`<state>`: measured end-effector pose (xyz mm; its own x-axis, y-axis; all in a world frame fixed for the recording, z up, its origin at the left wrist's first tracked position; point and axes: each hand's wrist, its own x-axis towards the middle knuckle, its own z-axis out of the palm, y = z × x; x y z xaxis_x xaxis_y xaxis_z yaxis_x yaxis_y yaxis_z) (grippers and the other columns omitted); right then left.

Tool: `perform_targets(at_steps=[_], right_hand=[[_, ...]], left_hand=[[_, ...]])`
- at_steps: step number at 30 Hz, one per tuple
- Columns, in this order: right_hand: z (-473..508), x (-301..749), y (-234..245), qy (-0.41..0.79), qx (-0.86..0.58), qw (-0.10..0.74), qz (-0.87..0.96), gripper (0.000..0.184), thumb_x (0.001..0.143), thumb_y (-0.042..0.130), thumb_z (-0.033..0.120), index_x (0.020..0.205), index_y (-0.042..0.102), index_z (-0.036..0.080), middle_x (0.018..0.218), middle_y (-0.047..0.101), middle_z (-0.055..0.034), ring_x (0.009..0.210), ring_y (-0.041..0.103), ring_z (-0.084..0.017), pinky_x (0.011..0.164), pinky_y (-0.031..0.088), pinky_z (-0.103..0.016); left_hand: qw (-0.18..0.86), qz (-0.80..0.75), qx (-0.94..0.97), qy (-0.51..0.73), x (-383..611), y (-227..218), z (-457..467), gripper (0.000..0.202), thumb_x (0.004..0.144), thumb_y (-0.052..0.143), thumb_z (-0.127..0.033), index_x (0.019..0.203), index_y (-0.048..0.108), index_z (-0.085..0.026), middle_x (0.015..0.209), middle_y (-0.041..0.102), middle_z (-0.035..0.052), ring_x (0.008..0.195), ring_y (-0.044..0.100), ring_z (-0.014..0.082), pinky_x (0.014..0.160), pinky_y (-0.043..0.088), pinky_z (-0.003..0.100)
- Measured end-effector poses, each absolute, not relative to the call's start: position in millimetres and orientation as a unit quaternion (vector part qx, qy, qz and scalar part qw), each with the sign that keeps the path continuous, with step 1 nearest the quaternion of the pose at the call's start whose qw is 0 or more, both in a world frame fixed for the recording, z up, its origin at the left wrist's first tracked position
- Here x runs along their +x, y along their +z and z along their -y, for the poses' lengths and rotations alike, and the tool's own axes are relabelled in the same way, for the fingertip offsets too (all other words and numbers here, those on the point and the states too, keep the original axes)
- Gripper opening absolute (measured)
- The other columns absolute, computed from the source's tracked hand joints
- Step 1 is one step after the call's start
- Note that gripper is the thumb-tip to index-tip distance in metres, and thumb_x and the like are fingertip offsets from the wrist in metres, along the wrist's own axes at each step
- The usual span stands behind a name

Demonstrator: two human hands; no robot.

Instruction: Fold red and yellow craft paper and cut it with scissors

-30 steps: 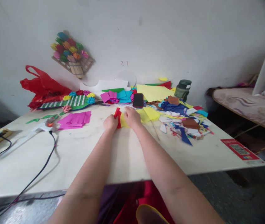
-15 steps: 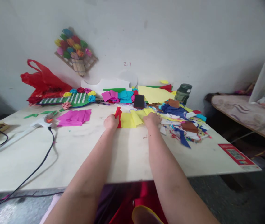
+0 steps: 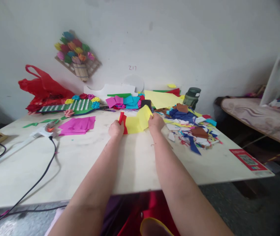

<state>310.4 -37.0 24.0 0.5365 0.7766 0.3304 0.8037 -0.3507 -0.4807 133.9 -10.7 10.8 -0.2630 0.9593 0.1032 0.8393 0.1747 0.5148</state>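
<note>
A yellow paper sheet (image 3: 137, 122) lies between my two hands on the pale table (image 3: 130, 164), its right half lifted off the surface. My right hand (image 3: 155, 124) is closed on that raised right edge. My left hand (image 3: 116, 128) is closed on the sheet's left end together with a small red paper piece (image 3: 122, 120). A black phone (image 3: 145, 103) lies just behind the sheet, partly hidden by it.
Several paper scraps (image 3: 191, 126) are heaped to the right. A pink sheet (image 3: 77, 125), a glue gun (image 3: 45, 129) with black cable (image 3: 41, 173), a green paper craft (image 3: 74, 105) and red bag (image 3: 43, 89) lie left. A dark green jar (image 3: 191, 96) stands behind.
My right hand slid right along the yellow sheet, unfolding it, then came back left lifting the sheet's right edge. My left hand stayed on the left end.
</note>
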Motion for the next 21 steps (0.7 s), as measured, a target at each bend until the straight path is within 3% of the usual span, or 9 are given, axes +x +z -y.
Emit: perform_targets(at_steps=[5,9,15,21], right_hand=[[22.1,297.7,21.4,0.053,-0.768,0.352,0.533,0.041,0.09,0.028,0.03,0.115,0.058,0.016,0.107,0.064,-0.0083,0.098,0.056,-0.018,0.082,0.038,-0.024],[16.9,299.2,21.1,0.09,-0.752,0.343,0.556,0.052,0.092,0.017,0.035,0.11,0.062,0.017,0.105,0.065,-0.0089,0.098,0.058,-0.019,0.08,0.04,-0.025],[30.7,315.0,24.0,0.012,-0.81,0.277,0.516,0.034,0.079,0.046,0.015,0.109,0.062,0.018,0.107,0.064,-0.0107,0.1,0.058,-0.022,0.079,0.043,-0.027],[33.4,318.7,25.7,0.065,-0.83,0.191,0.52,0.028,0.077,0.054,0.016,0.102,0.065,0.013,0.102,0.064,-0.017,0.097,0.061,-0.024,0.075,0.046,-0.028]], left_hand=[[0.137,-0.766,0.572,0.259,133.5,11.4,9.8,0.032,0.082,0.039,-0.044,0.096,0.058,-0.023,0.101,0.064,0.0123,0.097,0.058,0.027,0.075,0.044,0.035],[0.14,-0.767,0.568,0.262,133.6,11.1,8.8,0.032,0.082,0.04,-0.045,0.094,0.058,-0.022,0.101,0.064,0.0123,0.096,0.058,0.0273,0.074,0.044,0.035],[0.123,-0.764,0.571,0.274,132.9,8.5,7.2,0.031,0.081,0.04,-0.043,0.091,0.059,-0.021,0.099,0.064,0.013,0.093,0.059,0.0285,0.07,0.044,0.036],[0.131,-0.762,0.566,0.286,131.5,6.6,6.3,0.03,0.08,0.041,-0.042,0.09,0.059,-0.02,0.098,0.064,0.0135,0.093,0.059,0.0293,0.07,0.043,0.036]])
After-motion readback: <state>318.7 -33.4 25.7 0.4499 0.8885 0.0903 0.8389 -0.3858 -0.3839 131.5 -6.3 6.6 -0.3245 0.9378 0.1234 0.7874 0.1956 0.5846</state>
